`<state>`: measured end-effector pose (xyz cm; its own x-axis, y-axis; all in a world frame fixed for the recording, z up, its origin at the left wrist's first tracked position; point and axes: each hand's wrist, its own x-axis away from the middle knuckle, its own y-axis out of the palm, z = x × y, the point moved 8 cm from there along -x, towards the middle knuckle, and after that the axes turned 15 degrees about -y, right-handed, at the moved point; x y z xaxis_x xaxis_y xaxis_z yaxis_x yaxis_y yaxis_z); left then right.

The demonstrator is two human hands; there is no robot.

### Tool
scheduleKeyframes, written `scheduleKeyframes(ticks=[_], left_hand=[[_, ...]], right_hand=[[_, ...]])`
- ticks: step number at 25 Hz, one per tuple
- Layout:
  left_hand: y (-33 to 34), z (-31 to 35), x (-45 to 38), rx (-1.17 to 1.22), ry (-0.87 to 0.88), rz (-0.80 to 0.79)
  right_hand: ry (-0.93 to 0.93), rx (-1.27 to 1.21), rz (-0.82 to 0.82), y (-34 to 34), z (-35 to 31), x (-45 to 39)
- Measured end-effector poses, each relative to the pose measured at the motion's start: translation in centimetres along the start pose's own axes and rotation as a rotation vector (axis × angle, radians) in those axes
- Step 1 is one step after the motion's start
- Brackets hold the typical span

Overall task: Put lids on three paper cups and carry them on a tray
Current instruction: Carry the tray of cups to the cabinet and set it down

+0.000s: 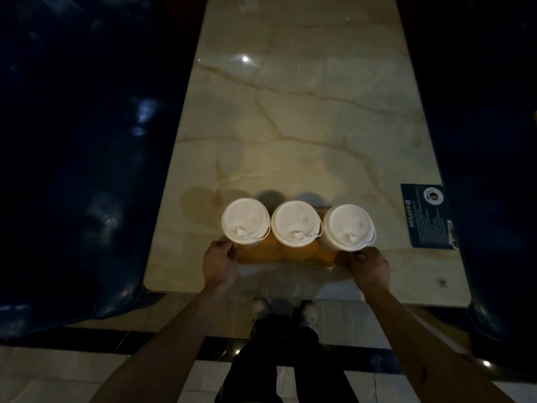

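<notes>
Table [305, 112]: glossy veined marble. Lids [295, 222]: matt white plastic. Tray [284, 254]: smooth amber wood-like finish.

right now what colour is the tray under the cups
Amber-orange tray, seen best in the head view.

I see three white lids [246, 221] on an amber-orange tray [286, 253]. The counter [305, 112] is cream marble with tan veins. A dark blue sticker [425, 216] carries white print. The seats [72, 141] are deep navy; the floor [43, 370] is pale tile with black bands.
</notes>
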<state>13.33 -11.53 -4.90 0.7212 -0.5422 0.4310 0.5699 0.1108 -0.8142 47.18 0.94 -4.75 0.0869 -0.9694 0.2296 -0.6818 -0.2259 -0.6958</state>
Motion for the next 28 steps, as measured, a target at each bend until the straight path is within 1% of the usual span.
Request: scheduleKeyframes(ticks=[3, 6, 11, 13, 17, 21, 24, 28], left_hand=[[-0.5, 0.1, 0.0, 0.047, 0.002, 0.022], [-1.2, 0.3, -0.1, 0.125, -0.018, 0.002], [-2.7, -0.4, -0.8, 0.286, -0.065, -0.036], [-3.3, -0.7, -1.0, 0.32, -0.079, -0.049], [-4.9, -1.5, -0.7, 0.464, -0.116, -0.07], [-6.0, -2.7, 0.2, 0.638, -0.147, -0.088], [-6.5, -3.6, 1.0, 0.706, -0.18, -0.118], [-7.6, -4.7, 3.5, 0.748, -0.185, -0.041]], right_hand=[[0.059, -0.059, 0.001, -0.3, 0.0, 0.0], [0.047, -0.112, -0.021, -0.5, -0.5, -0.2], [0.148, -0.356, -0.011, -0.5, -0.8, 0.0], [0.153, -0.43, -0.017, -0.7, -1.4, 0.0], [0.143, -0.549, -0.046, -1.2, -2.9, -0.2], [0.113, -0.625, -0.138, -2.0, -4.7, -0.2], [0.088, -0.655, -0.207, -2.6, -5.9, -0.2], [0.043, -0.653, -0.294, -3.5, -7.3, 0.0]])
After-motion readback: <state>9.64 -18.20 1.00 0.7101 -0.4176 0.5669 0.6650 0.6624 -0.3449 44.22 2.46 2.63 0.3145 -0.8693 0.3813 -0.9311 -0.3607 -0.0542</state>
